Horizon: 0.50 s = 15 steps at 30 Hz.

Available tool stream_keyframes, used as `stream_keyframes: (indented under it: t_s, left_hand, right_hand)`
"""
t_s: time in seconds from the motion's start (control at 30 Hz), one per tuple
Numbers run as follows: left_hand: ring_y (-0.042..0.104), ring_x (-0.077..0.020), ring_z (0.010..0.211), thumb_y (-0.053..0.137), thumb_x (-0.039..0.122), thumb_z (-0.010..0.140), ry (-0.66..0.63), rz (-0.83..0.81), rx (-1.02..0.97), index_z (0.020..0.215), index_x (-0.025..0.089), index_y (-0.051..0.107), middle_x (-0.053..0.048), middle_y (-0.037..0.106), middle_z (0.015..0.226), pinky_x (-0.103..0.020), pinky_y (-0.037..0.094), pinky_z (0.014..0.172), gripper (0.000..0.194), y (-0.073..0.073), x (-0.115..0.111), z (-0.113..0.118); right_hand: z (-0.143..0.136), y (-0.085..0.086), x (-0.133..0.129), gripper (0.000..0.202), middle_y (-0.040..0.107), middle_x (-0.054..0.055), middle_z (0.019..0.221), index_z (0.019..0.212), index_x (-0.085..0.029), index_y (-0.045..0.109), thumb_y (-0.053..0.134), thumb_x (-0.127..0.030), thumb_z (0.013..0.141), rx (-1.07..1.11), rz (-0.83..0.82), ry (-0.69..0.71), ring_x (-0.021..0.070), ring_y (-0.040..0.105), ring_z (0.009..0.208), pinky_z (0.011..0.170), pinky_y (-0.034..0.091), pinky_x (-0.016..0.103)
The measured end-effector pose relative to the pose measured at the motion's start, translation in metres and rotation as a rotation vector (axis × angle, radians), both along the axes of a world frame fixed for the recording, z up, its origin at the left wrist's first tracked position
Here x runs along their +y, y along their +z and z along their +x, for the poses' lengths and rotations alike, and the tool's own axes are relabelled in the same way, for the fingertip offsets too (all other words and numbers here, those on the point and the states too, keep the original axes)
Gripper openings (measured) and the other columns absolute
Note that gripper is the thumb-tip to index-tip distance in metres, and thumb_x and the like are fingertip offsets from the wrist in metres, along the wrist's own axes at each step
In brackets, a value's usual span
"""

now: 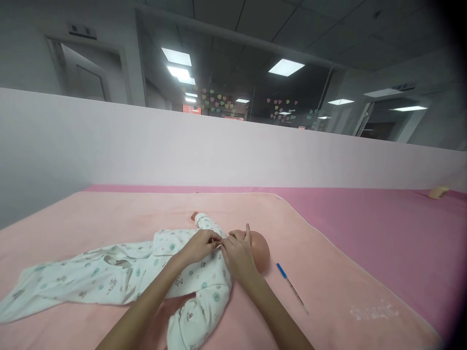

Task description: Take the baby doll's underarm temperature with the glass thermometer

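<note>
A baby doll lies on its back across the peach blanket, its bald head (261,253) to the right. It wears a white printed top (209,277) and matching white trousers (98,274), which stretch flat to the left. My left hand (202,244) pinches the edge of the top near the doll's neck. Right beside it, my right hand (239,253) has its fingertips closed at the same collar edge, its index finger raised, and covers part of the doll's face. One small doll hand (194,216) sticks out of the far sleeve.
To the right of the doll's head lies a pen with a blue cap (281,271). The peach blanket (346,277) covers much of the pink surface (401,233). A low white wall (219,155) runs behind, and a yellowish object (438,192) sits at the far right.
</note>
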<state>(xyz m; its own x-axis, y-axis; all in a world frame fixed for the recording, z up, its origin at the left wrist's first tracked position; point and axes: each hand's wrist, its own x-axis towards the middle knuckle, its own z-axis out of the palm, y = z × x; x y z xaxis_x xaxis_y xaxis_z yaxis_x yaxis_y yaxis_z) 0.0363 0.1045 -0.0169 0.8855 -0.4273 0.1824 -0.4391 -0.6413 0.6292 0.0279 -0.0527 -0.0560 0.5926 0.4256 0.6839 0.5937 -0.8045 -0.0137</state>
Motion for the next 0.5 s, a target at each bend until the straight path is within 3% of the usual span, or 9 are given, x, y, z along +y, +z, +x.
stream_keyframes:
  t_s: [0.23,0.5]
  left_hand:
    - [0.051,-0.0131,0.061,0.039,0.020,0.073,0.021,-0.057,0.045,0.087,0.017,0.064,0.000,0.061,0.069,-0.022,0.036,0.055,0.028,0.0020,-0.0003,-0.0031]
    - [0.057,-0.0144,0.069,0.042,0.023,0.075,0.027,-0.151,0.096,0.099,0.019,0.054,0.000,0.061,0.076,-0.022,0.042,0.057,0.027,-0.0023,0.0030,-0.0016]
  right_hand:
    - [-0.0011,-0.0009,0.0025,0.015,0.058,0.000,0.067,0.082,-0.020,0.060,0.047,-0.013,0.082,-0.059,-0.035,-0.043,0.0175,0.050,0.086,0.104,0.002,0.058]
    - [0.0014,-0.0045,0.0024,0.016,0.060,0.001,0.074,0.081,-0.020,0.059,0.045,-0.013,0.084,-0.113,-0.100,-0.027,0.0186,0.050,0.094,0.103,-0.001,0.061]
